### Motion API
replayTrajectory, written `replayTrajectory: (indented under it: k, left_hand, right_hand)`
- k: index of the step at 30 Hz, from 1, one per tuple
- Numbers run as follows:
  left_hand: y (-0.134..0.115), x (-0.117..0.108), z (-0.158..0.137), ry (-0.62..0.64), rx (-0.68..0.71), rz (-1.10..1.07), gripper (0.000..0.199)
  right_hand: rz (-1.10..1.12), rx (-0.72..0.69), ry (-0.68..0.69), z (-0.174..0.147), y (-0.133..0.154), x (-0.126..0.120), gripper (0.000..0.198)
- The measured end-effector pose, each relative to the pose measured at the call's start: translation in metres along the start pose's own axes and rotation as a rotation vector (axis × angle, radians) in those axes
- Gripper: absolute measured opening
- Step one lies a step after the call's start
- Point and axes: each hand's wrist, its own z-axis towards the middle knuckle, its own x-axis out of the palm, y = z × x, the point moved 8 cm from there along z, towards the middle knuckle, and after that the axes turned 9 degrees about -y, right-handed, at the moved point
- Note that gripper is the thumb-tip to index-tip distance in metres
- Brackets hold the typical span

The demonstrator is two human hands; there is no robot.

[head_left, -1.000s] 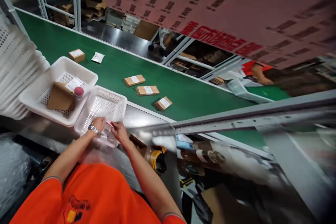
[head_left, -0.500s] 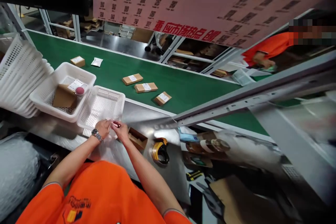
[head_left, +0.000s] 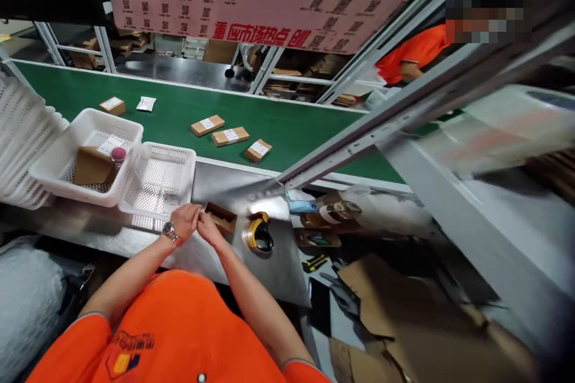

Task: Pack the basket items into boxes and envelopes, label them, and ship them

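Note:
My left hand, with a metal watch on the wrist, is closed beside the front right corner of a white perforated basket. My right hand meets it at the fingertips, its fingers closed too. Whatever they pinch between them is hidden or too small to name. Just right of my right hand sits an open brown cardboard box. Farther right, a yellow and black tape dispenser stands on the metal bench.
A second white basket holds a brown carton and a pink-topped jar. Stacked baskets stand left. Parcels lie on the green conveyor. A metal post slants across the right. Someone in orange works beyond.
The view has swung right. My hands have moved right, from over the basket's corner to beside the brown box. The clear plastic film that was around them no longer shows.

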Motion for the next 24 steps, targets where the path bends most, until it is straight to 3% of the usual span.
replayTrajectory:
  k: [2,4,8,10,12,13,16,17,21,24]
  left_hand:
    - [0.002,-0.010,0.014,-0.043,-0.052,-0.069,0.030]
    - [0.002,-0.018,0.028,-0.066,-0.067,-0.111,0.030]
    - [-0.012,-0.023,0.045,-0.089,-0.064,-0.193,0.031]
    - [-0.026,-0.020,0.047,-0.079,-0.048,-0.231,0.029]
    - [-0.046,-0.012,0.048,-0.029,-0.003,-0.294,0.027]
    - [-0.058,-0.008,0.048,0.011,0.032,-0.334,0.027]
    - [-0.083,0.004,0.051,0.088,0.135,-0.432,0.027]
    - [-0.085,0.005,0.053,0.069,0.151,-0.433,0.028]
    - [-0.059,0.011,0.057,-0.059,0.109,-0.338,0.041]
    - [-0.026,0.031,0.048,-0.021,0.039,-0.256,0.032]
  right_hand:
    - [-0.065,-0.054,0.049,-0.009,0.013,-0.018,0.043]
    - [-0.166,-0.184,0.002,-0.020,0.032,-0.041,0.042]
    - [-0.403,-0.516,-0.231,-0.053,0.070,-0.080,0.049]
    - [-0.499,-0.562,-0.384,-0.065,0.077,-0.095,0.070]
    - [-0.565,-0.509,-0.462,-0.067,0.074,-0.105,0.090]
    - [-0.566,-0.459,-0.441,-0.063,0.069,-0.107,0.086]
    - [-0.466,-0.311,-0.289,-0.044,0.046,-0.115,0.039]
    - [-0.423,-0.270,-0.268,-0.037,0.038,-0.122,0.036]
    - [-0.300,-0.149,-0.323,-0.014,0.003,-0.163,0.045]
    - [-0.247,-0.104,-0.304,-0.002,-0.023,-0.177,0.044]
